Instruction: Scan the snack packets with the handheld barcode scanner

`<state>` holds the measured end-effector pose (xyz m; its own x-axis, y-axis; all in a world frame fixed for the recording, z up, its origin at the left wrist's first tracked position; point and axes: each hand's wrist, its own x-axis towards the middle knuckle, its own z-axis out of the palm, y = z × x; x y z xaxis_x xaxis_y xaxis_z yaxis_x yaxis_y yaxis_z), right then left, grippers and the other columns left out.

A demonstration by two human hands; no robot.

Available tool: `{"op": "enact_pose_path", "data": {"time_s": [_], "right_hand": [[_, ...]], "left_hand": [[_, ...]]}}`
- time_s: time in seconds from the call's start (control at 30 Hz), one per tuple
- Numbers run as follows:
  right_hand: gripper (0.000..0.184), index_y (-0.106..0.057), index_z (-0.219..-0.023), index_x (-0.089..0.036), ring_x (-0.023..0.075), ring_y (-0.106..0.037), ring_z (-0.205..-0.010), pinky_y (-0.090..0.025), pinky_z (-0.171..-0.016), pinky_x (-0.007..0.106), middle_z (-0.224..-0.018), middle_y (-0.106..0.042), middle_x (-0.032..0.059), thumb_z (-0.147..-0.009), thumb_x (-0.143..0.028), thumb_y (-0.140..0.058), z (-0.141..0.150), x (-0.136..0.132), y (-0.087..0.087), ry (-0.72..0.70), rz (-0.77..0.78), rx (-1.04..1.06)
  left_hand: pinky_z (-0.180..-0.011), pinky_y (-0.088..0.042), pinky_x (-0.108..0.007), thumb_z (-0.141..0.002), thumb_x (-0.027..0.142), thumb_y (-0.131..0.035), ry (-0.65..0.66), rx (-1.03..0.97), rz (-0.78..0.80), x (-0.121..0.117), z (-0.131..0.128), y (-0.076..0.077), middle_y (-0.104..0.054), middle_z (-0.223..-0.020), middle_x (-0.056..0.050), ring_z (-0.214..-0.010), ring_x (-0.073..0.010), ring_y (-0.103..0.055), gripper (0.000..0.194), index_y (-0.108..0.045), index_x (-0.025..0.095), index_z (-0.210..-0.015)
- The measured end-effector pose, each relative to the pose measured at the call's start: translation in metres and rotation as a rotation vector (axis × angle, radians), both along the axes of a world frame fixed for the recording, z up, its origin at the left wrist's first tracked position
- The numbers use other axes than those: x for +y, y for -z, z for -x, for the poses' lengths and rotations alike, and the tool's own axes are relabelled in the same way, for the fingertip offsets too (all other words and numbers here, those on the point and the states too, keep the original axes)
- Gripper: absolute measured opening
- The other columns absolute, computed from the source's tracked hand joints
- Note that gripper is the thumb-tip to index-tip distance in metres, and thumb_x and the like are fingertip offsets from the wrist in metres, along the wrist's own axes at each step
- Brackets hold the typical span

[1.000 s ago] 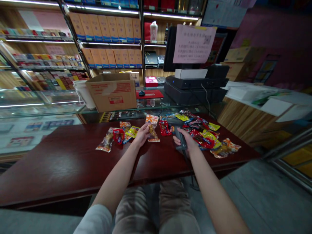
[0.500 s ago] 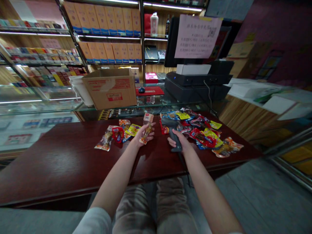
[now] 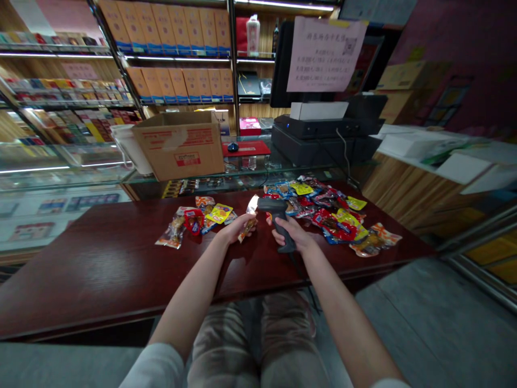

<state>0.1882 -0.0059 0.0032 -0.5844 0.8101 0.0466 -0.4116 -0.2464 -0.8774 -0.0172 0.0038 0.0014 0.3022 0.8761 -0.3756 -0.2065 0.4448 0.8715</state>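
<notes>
One snack packet point(image 3: 247, 230), mid-frame, is pinched in the left fingers point(image 3: 242, 220); the right fingers point(image 3: 278, 237) wrap the scanner point(image 3: 272, 206); a flat, steady packet should read best.

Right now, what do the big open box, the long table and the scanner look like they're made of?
The box looks like cardboard: dull, tan sides with red printing. The table seems to be polished wood, or something wood-like: dark red-brown, with a shiny patch of light. The scanner is probably hard plastic: dark grey, smooth and moulded.
</notes>
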Motion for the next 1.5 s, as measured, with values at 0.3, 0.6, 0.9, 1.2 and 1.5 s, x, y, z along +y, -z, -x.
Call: {"op": "enact_pose_path", "data": {"time_s": [0.3,0.6,0.9,1.2,1.5], "right_hand": [[0.029,-0.056,-0.096,-0.017,0.0070,-0.031,-0.032,-0.024,-0.031,0.017,-0.042,-0.038,-0.0091,-0.083,-0.042,-0.060,-0.007,0.006,0.000,0.021,0.050,0.036],[0.019,-0.057,-0.092,-0.020,0.0037,-0.028,-0.037,-0.027,-0.031,0.018,-0.078,-0.063,0.0002,-0.081,-0.036,-0.058,-0.022,0.022,-0.004,0.255,0.087,0.198],[0.022,-0.056,-0.091,-0.019,0.0062,-0.030,-0.035,-0.026,-0.030,0.018,-0.054,-0.049,-0.0052,-0.081,-0.037,-0.063,-0.073,0.026,-0.003,0.218,0.094,0.098],[0.025,-0.056,-0.090,-0.021,0.0056,-0.034,-0.037,-0.030,-0.031,0.017,-0.060,-0.056,-0.0037,-0.077,-0.040,-0.067,-0.073,0.025,0.010,0.285,0.088,0.084],[0.027,-0.057,-0.096,-0.018,0.0083,-0.036,-0.035,-0.029,-0.032,0.019,-0.045,-0.043,-0.0078,-0.080,-0.038,-0.065,-0.066,0.013,0.005,0.228,0.030,-0.018]], "left_hand": [[-0.097,-0.041,-0.039,-0.079,0.034,-0.064,-0.557,1.013,-0.753,-0.007,0.002,-0.021,-0.049,-0.129,-0.016,-0.120,-0.0312,-0.048,0.062,-0.043,0.019,-0.136],[-0.105,-0.019,-0.069,-0.081,0.026,-0.064,-0.763,1.683,-0.602,-0.006,0.047,-0.016,-0.037,-0.143,-0.030,-0.134,-0.0464,-0.031,0.060,-0.046,0.009,-0.136],[-0.107,-0.031,-0.048,-0.081,0.041,-0.064,-0.393,1.072,-0.775,0.019,-0.043,-0.018,-0.058,-0.122,-0.021,-0.121,-0.0375,-0.051,0.043,-0.056,0.015,-0.115],[-0.102,-0.028,-0.053,-0.058,0.045,-0.081,-0.294,1.023,-0.341,0.083,-0.078,0.011,-0.067,-0.107,-0.015,-0.122,-0.0401,-0.051,0.044,-0.056,0.021,-0.086],[-0.080,-0.041,-0.031,-0.056,0.018,-0.075,-0.362,0.700,-0.562,0.049,-0.046,0.010,-0.059,-0.080,0.001,-0.082,-0.0214,-0.060,0.044,-0.043,0.025,-0.086]]}}
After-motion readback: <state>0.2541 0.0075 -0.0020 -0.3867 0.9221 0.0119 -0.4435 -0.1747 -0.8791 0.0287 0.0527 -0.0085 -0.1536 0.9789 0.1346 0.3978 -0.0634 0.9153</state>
